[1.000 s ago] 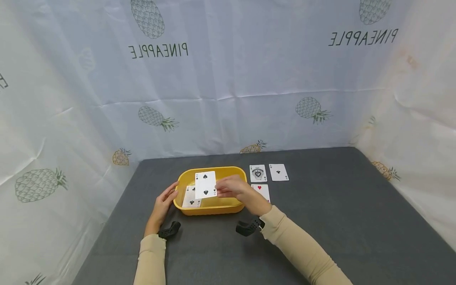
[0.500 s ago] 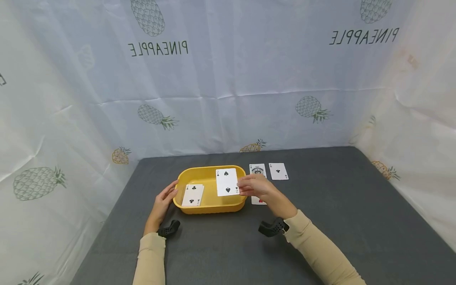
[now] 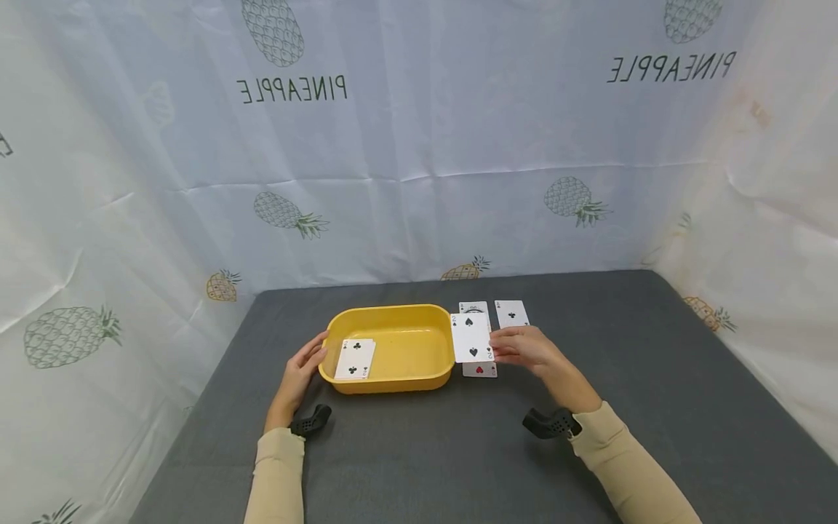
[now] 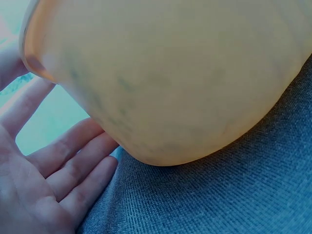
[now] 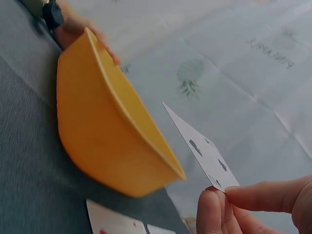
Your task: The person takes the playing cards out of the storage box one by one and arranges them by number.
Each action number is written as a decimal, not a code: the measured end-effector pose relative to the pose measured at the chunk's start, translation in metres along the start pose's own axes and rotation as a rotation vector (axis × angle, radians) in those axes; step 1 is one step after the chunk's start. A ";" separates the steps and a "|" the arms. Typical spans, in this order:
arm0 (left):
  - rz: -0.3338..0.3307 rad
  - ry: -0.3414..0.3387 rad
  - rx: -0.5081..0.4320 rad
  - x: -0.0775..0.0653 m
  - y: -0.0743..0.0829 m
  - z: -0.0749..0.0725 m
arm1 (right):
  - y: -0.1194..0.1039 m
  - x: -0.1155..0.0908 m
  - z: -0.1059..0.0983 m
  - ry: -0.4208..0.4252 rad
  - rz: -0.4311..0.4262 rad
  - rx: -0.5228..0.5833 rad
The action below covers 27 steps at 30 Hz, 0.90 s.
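In the head view the right hand [image 3: 533, 354] pinches the two of spades [image 3: 471, 337], now carried rightward, beyond the yellow tub [image 3: 393, 386] and over cards [image 3: 480, 370] on the desk [image 3: 419, 451]. The left wrist view shows the left hand [image 4: 39, 185] spread against the tub; in the right wrist view the two of spades tilts, raised off the desk.

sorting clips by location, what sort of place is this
Probably a makeshift recording booth: pineapple-print curtains hang around a dark table, and black wrist-worn devices suggest filming.
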<state>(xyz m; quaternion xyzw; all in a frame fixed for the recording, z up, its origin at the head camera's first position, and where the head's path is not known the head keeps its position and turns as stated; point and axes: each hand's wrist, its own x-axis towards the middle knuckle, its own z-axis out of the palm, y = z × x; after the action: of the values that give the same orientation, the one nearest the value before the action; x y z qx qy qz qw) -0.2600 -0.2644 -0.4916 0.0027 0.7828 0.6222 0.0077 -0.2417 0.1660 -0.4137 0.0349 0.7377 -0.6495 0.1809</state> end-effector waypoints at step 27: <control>-0.004 0.014 -0.009 -0.002 0.001 0.000 | 0.061 -0.010 -0.075 0.092 0.057 0.000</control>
<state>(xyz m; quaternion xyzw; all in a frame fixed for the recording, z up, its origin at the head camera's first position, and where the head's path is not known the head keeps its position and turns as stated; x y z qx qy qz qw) -0.2580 -0.2643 -0.4907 -0.0033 0.7800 0.6258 0.0036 -0.2318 0.2497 -0.4613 0.0860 0.7441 -0.6416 0.1651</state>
